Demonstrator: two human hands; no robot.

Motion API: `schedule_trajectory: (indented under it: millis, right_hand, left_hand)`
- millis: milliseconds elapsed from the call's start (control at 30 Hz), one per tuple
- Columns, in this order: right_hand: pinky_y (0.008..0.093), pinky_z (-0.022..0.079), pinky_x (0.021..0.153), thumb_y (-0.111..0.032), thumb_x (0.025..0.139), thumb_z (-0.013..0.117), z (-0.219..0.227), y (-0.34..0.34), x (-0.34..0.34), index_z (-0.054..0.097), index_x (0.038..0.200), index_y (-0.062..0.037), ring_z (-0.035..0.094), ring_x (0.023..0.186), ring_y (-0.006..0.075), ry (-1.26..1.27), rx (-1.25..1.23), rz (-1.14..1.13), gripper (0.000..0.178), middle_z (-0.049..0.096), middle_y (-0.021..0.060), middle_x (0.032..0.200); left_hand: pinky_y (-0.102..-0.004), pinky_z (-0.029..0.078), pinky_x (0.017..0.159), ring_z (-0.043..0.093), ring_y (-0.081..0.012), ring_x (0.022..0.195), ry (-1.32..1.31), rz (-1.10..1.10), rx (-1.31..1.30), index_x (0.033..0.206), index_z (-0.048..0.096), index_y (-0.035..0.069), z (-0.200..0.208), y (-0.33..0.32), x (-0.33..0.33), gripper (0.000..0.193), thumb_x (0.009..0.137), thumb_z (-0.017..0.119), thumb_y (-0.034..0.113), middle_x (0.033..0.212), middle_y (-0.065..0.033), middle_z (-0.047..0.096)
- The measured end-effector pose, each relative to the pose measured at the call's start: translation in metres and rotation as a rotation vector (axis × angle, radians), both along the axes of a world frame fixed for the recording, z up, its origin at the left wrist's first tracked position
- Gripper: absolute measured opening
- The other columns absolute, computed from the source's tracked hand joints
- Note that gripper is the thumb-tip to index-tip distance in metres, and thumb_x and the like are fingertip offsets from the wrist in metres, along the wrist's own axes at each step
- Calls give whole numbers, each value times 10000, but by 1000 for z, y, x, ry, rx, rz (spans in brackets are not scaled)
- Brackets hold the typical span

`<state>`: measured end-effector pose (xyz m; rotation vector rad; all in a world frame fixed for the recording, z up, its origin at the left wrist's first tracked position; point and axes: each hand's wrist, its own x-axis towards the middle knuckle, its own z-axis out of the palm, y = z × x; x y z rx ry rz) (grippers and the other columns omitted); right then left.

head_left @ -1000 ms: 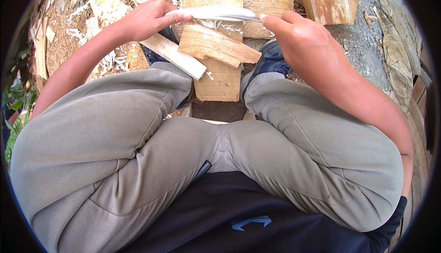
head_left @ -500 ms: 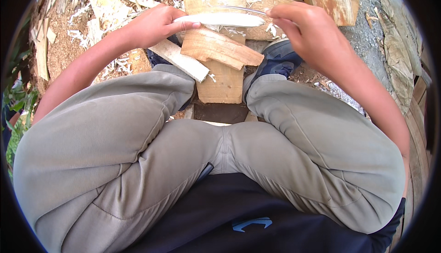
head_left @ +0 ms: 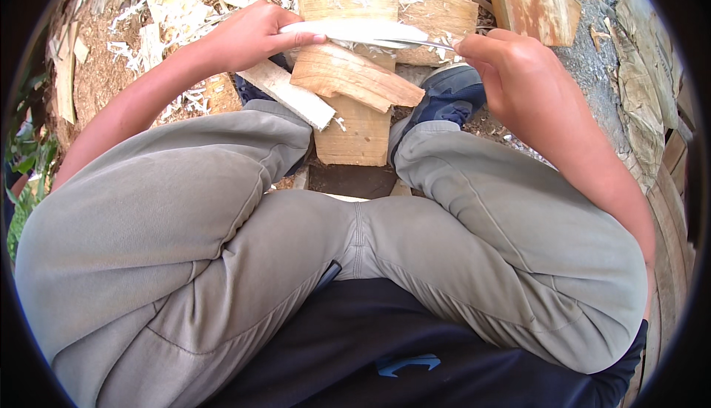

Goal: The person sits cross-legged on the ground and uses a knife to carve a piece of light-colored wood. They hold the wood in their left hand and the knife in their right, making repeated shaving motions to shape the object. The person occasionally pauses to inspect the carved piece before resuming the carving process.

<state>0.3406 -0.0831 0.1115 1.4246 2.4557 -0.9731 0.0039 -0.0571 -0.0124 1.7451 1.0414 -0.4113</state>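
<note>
A pale, smoothly shaved piece of wood, long and tapered, lies crosswise at the top middle of the head view. My left hand is closed on its left end, thumb along the near side. From the right, my right hand grips a slim metal knife; its handle is hidden in the fingers. The blade rests against the right part of the pale wood. Beneath them, a split wood chunk lies across an upright-running board, beside a squared pale stick.
Wood shavings litter the ground on the left and far side. A thick wooden slab lies at the far right, a flat block next to it. My shoe stands just right of the board. A crumpled brown sheet lies along the right edge.
My right hand has moved a little right and nearer, bringing the knife from beyond the pale wood onto it. The left hand keeps its hold almost unmoved.
</note>
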Motion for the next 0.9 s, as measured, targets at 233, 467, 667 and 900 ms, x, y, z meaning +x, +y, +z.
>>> schedule_trajectory:
  millis: [233, 467, 667, 900]
  right_hand:
    - [511, 563, 752, 58, 843, 579, -8, -17, 2, 650, 1025, -16, 682, 862, 435, -12, -15, -9, 208, 646, 214, 899]
    - [505, 563, 730, 67, 839, 584, -16, -23, -3, 655, 1065, -28, 680, 844, 439, 53, 7, -20, 255, 642, 215, 901]
    - [511, 563, 742, 68, 837, 579, -19, -26, -4, 666, 1100, -35, 683, 862, 437, 40, 32, -23, 295, 642, 210, 896]
    - [507, 565, 757, 70, 840, 572, -20, -27, -5, 677, 1124, -32, 684, 874, 430, 46, 38, -31, 320, 639, 210, 890]
  left_hand:
    - [-380, 363, 544, 415, -169, 530, 0, 27, -44, 779, 694, -29, 5, 1, 6, 648, 980, 629, 585, 534, -48, 456]
    - [-390, 368, 527, 404, -161, 475, -29, -13, 4, 839, 754, 18, -3, 0, 1, 707, 989, 553, 679, 505, -30, 425]
    - [-408, 394, 560, 425, -195, 500, -36, -28, 19, 753, 693, 16, -1, 0, 2, 704, 1001, 548, 659, 523, -55, 440]
    - [-420, 412, 580, 435, -206, 515, -23, -9, 31, 696, 636, 22, -3, -3, 0, 713, 999, 548, 662, 531, -64, 440]
